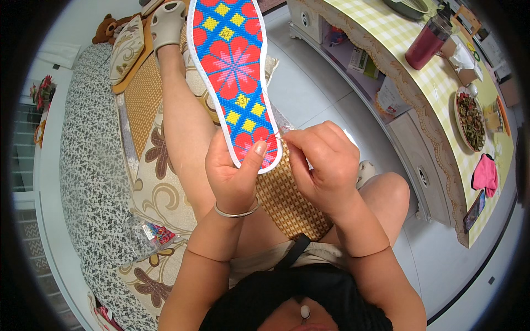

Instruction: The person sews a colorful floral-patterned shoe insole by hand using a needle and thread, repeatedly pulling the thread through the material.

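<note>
An embroidered insole (234,71) with red flowers, yellow squares, a blue ground and a white edge stands in front of me, its heel end toward me. My left hand (232,171) grips that end, thumb on top of the stitched face and the fingers behind it, mostly hidden. Close to the insole's right edge, my right hand (326,157) is closed in a pinch. A thin red thread (277,135) runs between the insole and those fingertips. Whether a needle is in the pinch is too small to make out.
I sit on a sofa with a patterned cover (165,176) and a woven mat (298,198). Beside my left arm lies a clear bag of coloured thread (160,234). To the right, a table (441,110) carries a red bottle (428,41), a plate of food (469,118), a pink cloth (486,175) and a phone (474,211).
</note>
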A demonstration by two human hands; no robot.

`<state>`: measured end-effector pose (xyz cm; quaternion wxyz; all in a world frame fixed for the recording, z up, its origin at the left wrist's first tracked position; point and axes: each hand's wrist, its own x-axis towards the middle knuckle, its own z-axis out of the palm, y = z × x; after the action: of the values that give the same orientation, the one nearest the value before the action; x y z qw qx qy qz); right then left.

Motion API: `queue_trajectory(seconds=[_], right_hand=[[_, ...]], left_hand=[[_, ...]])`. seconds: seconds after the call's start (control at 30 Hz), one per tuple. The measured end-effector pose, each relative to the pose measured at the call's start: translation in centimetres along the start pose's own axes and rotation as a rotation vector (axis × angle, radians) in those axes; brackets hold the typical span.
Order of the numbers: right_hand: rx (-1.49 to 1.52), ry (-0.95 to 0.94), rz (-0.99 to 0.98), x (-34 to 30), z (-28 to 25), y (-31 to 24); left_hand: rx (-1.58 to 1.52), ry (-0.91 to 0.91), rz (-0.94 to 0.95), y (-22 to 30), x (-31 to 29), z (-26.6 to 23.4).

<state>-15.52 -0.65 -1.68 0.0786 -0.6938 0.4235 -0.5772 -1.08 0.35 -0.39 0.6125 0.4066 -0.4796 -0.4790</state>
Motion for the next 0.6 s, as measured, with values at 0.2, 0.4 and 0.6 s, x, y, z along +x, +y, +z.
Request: queue_trajectory(seconds=[0.2, 0.4, 0.6], right_hand=[[-0.031, -0.022, 0.013, 0.0, -0.2, -0.1], [-0.064, -0.051, 0.000, -0.2, 0.0, -0.4], [-0.039, -0.067, 0.027, -0.7, 0.4, -0.2]], left_hand=[[0.055, -0.003, 0.027, 0.0, -0.1, 0.3], [0.500, -0.015, 0.258, -0.5, -0.6, -0.2], [0.711, -0.039, 0.448, -1.0, -0.5, -0.3]])
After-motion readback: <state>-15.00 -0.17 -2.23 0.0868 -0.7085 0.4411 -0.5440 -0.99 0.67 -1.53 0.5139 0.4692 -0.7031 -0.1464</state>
